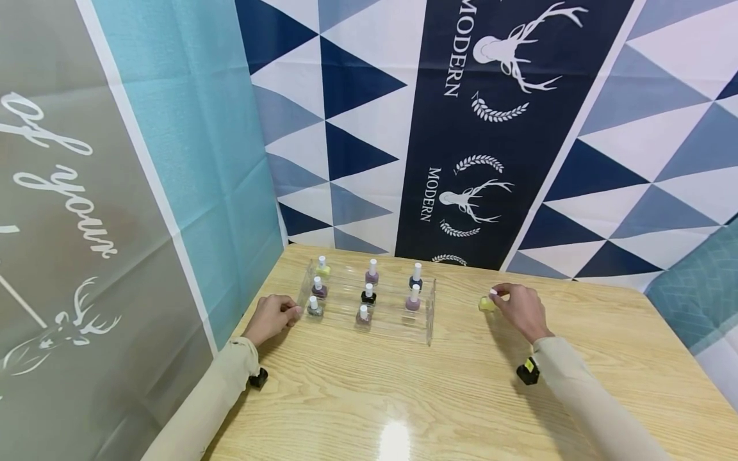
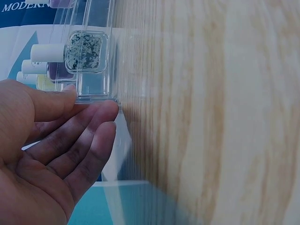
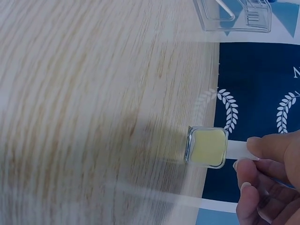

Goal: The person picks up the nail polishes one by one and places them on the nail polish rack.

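Observation:
My right hand [image 1: 521, 310] pinches the white cap of a yellow nail polish bottle [image 1: 487, 304] between thumb and fingers. In the right wrist view the bottle [image 3: 208, 147] is upright, its glass base close over the wooden table. My left hand [image 1: 277, 317] is at the left end of a clear stepped display rack [image 1: 398, 328], its relaxed fingertips right at the end panel. A glitter nail polish bottle [image 2: 86, 51] stands just beyond the left thumb. The rack holds several white-capped bottles, among them a purple one [image 1: 371, 276], a black one [image 1: 368, 297] and a mauve one [image 1: 412, 302].
The wooden table [image 1: 461, 397] meets a patterned cloth backdrop [image 1: 357, 128] behind the rack and another cloth [image 1: 207, 160] on the left. A black wrist-camera piece [image 1: 527, 371] hangs under the right sleeve, and another [image 1: 259, 378] under the left.

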Demonstrator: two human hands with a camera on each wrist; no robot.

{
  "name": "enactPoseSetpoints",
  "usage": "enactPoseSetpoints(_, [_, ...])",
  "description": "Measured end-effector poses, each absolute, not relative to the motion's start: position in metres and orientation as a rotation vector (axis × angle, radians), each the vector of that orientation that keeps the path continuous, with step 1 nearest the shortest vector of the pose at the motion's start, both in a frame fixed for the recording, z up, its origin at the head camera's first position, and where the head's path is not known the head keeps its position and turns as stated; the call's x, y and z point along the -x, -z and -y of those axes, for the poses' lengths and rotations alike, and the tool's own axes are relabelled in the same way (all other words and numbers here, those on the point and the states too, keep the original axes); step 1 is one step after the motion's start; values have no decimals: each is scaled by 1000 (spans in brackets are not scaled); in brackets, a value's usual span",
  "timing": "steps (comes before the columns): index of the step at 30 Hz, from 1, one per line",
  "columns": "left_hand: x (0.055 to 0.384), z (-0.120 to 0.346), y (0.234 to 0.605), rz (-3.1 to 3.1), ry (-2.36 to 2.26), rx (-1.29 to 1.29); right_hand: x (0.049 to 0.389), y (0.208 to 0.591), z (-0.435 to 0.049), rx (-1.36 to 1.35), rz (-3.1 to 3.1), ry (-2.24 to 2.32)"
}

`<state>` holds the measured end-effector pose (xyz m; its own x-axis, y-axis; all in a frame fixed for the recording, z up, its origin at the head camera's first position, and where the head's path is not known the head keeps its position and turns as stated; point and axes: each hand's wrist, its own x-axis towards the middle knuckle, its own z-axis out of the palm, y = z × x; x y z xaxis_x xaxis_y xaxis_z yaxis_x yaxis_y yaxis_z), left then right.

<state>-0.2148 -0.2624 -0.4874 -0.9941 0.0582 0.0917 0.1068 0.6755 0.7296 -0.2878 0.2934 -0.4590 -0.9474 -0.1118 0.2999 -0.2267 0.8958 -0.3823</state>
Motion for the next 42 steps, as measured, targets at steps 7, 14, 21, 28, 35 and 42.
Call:
enactPoseSetpoints(7, [216, 263, 487, 2821, 1239, 129, 288, 460, -294, -258, 2776, -617])
enactPoseSetpoints(14, [215, 264, 487, 2828, 1230, 126, 287, 460, -294, -281, 2778, -617])
enactPoseSetpoints(21, [215, 264, 488, 2825, 1210, 140, 285, 457, -296, -295, 2758, -618])
enactPoseSetpoints(28, [216, 263, 487, 2826, 1214, 139, 283, 455, -296, -303, 2755, -609])
enactPoseSetpoints(35, [216, 263, 487, 2821, 1248, 145, 279, 452, -294, -319, 2748, -621])
enactPoseSetpoints(42, [215, 263, 487, 2814, 1258, 144, 276, 447, -291, -321, 2747, -630])
